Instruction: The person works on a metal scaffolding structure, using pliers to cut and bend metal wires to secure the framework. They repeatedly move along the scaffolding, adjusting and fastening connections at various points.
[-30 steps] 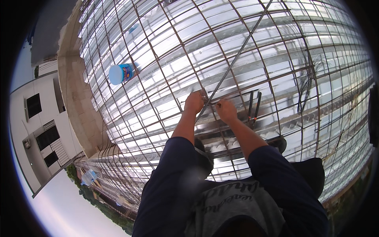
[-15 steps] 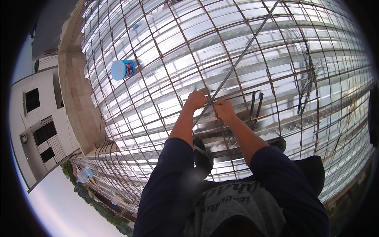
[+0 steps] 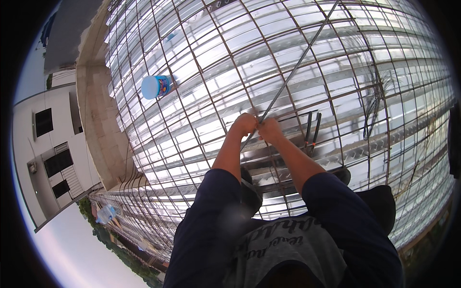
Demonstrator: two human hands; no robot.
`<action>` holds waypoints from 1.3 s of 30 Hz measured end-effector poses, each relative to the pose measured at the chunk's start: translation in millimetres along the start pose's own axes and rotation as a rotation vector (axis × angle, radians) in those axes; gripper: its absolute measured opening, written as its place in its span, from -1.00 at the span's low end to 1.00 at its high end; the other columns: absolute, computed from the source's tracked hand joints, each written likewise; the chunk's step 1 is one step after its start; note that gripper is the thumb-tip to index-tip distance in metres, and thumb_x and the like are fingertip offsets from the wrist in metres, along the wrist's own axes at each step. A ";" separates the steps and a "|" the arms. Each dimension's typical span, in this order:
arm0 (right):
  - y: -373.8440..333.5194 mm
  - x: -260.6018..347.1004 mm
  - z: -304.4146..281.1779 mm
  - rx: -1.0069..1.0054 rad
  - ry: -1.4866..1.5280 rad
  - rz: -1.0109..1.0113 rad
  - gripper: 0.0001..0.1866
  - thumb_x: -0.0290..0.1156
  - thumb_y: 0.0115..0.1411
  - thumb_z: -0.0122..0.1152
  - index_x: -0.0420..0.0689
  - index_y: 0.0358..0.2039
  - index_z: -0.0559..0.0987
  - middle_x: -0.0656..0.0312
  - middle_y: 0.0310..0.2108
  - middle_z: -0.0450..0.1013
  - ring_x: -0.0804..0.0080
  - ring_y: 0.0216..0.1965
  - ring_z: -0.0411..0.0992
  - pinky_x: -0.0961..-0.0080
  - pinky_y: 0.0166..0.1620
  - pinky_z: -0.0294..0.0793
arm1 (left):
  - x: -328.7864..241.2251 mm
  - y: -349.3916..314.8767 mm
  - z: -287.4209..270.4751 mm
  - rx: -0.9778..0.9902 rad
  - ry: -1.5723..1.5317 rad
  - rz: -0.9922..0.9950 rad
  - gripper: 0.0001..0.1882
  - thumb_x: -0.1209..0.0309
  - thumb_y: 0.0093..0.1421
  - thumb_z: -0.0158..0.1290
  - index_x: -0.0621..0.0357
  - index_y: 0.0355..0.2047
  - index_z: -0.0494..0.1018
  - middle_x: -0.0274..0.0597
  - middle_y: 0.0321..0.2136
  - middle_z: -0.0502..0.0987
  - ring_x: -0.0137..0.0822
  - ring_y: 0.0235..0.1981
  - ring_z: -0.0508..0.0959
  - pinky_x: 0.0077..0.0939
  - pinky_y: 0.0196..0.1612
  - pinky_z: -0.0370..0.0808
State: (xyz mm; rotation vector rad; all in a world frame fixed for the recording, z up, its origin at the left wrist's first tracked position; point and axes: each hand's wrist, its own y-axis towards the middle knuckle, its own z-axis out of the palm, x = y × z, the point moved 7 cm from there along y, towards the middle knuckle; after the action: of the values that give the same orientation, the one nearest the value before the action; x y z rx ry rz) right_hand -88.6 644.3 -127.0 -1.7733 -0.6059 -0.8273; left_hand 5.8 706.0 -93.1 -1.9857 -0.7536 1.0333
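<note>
My left hand (image 3: 246,124) is closed, its fingers curled at a diagonal grey rod (image 3: 300,62) that lies across a grid of steel bars (image 3: 234,55). Right beside it, my right hand (image 3: 270,130) is closed too, the two nearly touching where the rod passes over the grid. What the fingertips pinch is too small and hidden to make out. To the right of my right hand lies a hand tool with two long dark handles (image 3: 317,128) and orange marks near their lower ends, resting on the bars.
Ribbed shiny metal decking (image 3: 206,91) spreads beneath the bars. A blue bucket (image 3: 152,87) sits on the grid at upper left, and a bundle of thin wire (image 3: 372,108) lies at right. A concrete ledge (image 3: 98,103) borders the left; my dark shoe (image 3: 249,194) is near my left forearm.
My hands have drawn closer together at the rod, the right one turning so its fingers are less visible. The whole view has shifted slightly.
</note>
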 end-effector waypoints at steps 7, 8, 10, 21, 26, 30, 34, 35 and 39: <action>-12.0 16.7 -11.2 -0.172 -0.327 -0.060 -0.66 -0.20 0.11 0.19 -0.25 -0.58 0.61 0.02 -0.58 0.52 0.08 -0.47 0.54 0.21 -0.31 0.50 | -12.6 -60.9 47.5 0.198 -0.961 -0.465 -0.71 0.37 0.24 -0.06 0.32 -0.13 0.44 -0.04 -0.22 0.53 -0.13 -0.24 0.58 -0.23 -0.34 0.61; -10.3 11.2 -11.1 -0.154 -0.318 -0.043 -0.67 -0.19 0.10 0.19 -0.22 -0.58 0.61 0.01 -0.56 0.52 0.04 -0.44 0.52 0.18 -0.28 0.49 | -22.0 -63.1 57.9 0.203 -1.148 -0.394 -0.73 0.36 0.23 -0.05 0.29 -0.14 0.43 -0.07 -0.27 0.53 -0.16 -0.29 0.58 -0.22 -0.35 0.60; -2.9 4.3 -14.2 -0.126 -0.296 -0.020 -0.67 -0.16 0.08 0.18 -0.18 -0.57 0.62 -0.01 -0.52 0.52 -0.05 -0.38 0.50 0.12 -0.21 0.46 | -40.8 -63.6 72.9 0.202 -1.507 -0.231 -0.77 0.36 0.23 -0.04 0.21 -0.17 0.40 -0.13 -0.36 0.53 -0.20 -0.38 0.59 -0.19 -0.37 0.59; -6.6 13.6 -36.2 -0.054 -0.214 -0.008 -0.81 -0.24 -0.01 0.21 -0.05 -0.44 0.64 0.06 -0.36 0.54 0.06 -0.27 0.51 0.14 -0.19 0.47 | -19.9 -64.6 5.9 -0.185 -0.904 -0.373 -0.88 0.50 0.18 -0.03 0.26 -0.37 0.49 -0.38 -0.72 0.22 -0.49 -0.78 0.10 -0.50 -0.71 0.05; -31.2 30.8 -31.1 -0.197 -0.330 -0.166 -0.82 -0.30 0.03 0.25 -0.15 -0.46 0.60 0.02 -0.48 0.51 0.03 -0.36 0.50 0.17 -0.27 0.47 | -12.4 -62.3 8.3 -0.221 -1.327 -0.369 -0.83 0.54 0.20 -0.11 0.36 -0.35 0.46 -0.43 -0.73 0.19 -0.57 -0.78 0.06 -0.57 -0.71 0.00; -37.9 35.3 -10.2 -0.175 -0.413 -0.131 -0.83 -0.34 0.09 0.17 -0.13 -0.33 0.57 -0.01 -0.41 0.52 0.01 -0.31 0.50 0.11 -0.23 0.46 | -5.6 -48.7 -2.0 -0.177 -1.051 -0.375 -0.84 0.53 0.15 -0.06 0.32 -0.42 0.52 -0.38 -0.74 0.24 -0.50 -0.77 0.19 -0.52 -0.72 0.12; -26.4 37.2 0.0 -0.064 -0.482 -0.151 -0.79 -0.33 0.13 0.12 -0.12 -0.25 0.55 -0.03 -0.36 0.52 -0.03 -0.27 0.50 0.10 -0.20 0.47 | -26.0 -25.5 -20.9 0.077 0.393 0.166 -0.88 0.51 0.02 0.02 0.32 -0.56 0.50 -0.15 -0.72 0.39 -0.32 -0.70 0.46 -0.40 -0.67 0.35; -24.1 41.7 2.1 -0.008 -0.479 -0.212 -0.79 -0.31 0.13 0.12 -0.13 -0.26 0.56 -0.03 -0.36 0.52 -0.03 -0.27 0.50 0.10 -0.20 0.47 | -20.2 -26.2 -24.0 0.073 0.370 0.141 -0.88 0.50 0.00 0.02 0.32 -0.58 0.49 -0.10 -0.70 0.41 -0.29 -0.67 0.50 -0.38 -0.64 0.39; -14.3 46.8 -24.3 0.111 -0.564 -0.383 -0.76 -0.26 0.13 0.15 -0.13 -0.27 0.56 -0.01 -0.35 0.53 0.01 -0.27 0.50 0.10 -0.20 0.47 | -48.6 -26.4 -42.4 0.102 0.160 0.004 -0.83 0.43 -0.03 -0.01 0.27 -0.63 0.49 -0.02 -0.62 0.50 -0.17 -0.62 0.56 -0.34 -0.56 0.48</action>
State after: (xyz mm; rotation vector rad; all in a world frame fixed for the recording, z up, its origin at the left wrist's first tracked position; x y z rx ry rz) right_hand -75.4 626.8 -77.0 -1.8148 -1.3663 -0.5177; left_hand 13.8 668.0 -35.2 -1.9554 -0.5989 0.8849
